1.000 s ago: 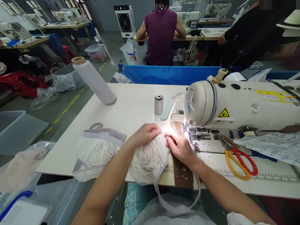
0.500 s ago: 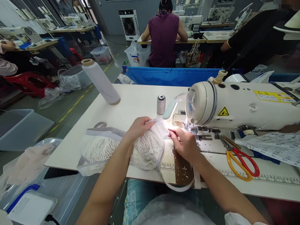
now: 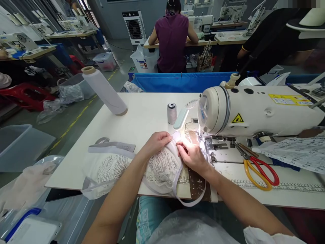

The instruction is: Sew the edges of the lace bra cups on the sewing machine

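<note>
Your white flat-topped table (image 3: 142, 108): black ruler scale (image 3: 291, 187) along your near right edge. Tall white cylinder with brown rims (image 3: 104, 89) stands far left. Small grey thread spool (image 3: 172, 114) upright near middle; pale-blue oblong piece (image 3: 181, 118) just beside it. White sewing machine (image 3: 254, 108) at your right. Red-and-yellow-handled metal scissors (image 3: 259, 169) nearer you. White lace-and-mesh fabric (image 3: 111, 167) across your near left, partly hidden.

Scissors (image 3: 261, 171) have 1 yellow and 1 red handle; the garment (image 3: 162, 167) is white lace.
</note>
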`<action>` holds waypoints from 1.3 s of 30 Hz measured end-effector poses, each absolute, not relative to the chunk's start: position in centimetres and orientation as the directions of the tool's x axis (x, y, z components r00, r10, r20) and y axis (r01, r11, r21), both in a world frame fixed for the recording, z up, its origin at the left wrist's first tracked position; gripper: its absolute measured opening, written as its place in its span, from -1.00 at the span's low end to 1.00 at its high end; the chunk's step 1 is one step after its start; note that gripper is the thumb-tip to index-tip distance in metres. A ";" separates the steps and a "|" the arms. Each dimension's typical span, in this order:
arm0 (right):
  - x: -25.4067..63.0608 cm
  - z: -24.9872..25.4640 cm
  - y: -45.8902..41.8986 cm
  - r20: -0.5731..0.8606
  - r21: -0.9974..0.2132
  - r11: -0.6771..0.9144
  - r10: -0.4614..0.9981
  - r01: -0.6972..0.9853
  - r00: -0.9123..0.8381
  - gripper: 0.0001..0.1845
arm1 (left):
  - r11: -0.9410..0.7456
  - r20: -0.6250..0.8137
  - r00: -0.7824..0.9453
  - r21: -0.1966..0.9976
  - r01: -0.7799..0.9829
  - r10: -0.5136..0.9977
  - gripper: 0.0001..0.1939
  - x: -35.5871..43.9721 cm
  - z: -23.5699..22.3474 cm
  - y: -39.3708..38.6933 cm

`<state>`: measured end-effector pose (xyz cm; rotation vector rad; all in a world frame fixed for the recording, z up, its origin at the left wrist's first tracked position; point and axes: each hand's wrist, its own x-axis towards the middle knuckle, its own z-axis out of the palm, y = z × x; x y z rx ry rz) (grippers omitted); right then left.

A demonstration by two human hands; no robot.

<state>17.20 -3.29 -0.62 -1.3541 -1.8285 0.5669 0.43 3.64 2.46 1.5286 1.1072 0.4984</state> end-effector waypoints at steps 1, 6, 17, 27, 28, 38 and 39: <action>17.2 -0.6 -3.3 0.321 -0.727 0.335 0.937 0.600 -0.134 -0.79 | 0.074 -0.254 0.472 0.927 0.366 0.844 -0.65 0.4 2.5 3.6; 17.2 -0.9 -3.2 0.315 -0.722 0.323 0.941 0.612 -0.125 -0.81 | 0.085 -0.267 0.492 0.929 0.360 0.829 -0.66 0.2 2.6 3.6; 17.3 -1.4 -3.1 0.331 -0.727 0.326 0.937 0.604 -0.107 -0.79 | 0.110 -0.269 0.529 0.943 0.312 0.804 -0.68 0.1 2.3 3.8; 17.3 -1.3 -3.2 0.355 -0.698 0.343 0.928 0.628 -0.112 -0.77 | 0.103 -0.267 0.538 0.943 0.316 0.799 -0.67 0.1 2.3 3.8; 17.3 -1.3 -3.1 0.352 -0.700 0.341 0.929 0.628 -0.113 -0.77 | 0.102 -0.269 0.537 0.942 0.320 0.799 -0.67 0.1 2.3 3.8; 17.4 -1.2 -3.2 0.301 -0.706 0.299 0.947 0.642 -0.110 -0.76 | 0.097 -0.274 0.541 0.938 0.333 0.795 -0.68 0.0 2.1 3.9; 17.4 -1.2 -3.2 0.297 -0.709 0.296 0.949 0.640 -0.109 -0.76 | 0.095 -0.275 0.543 0.937 0.335 0.794 -0.67 0.0 2.1 3.9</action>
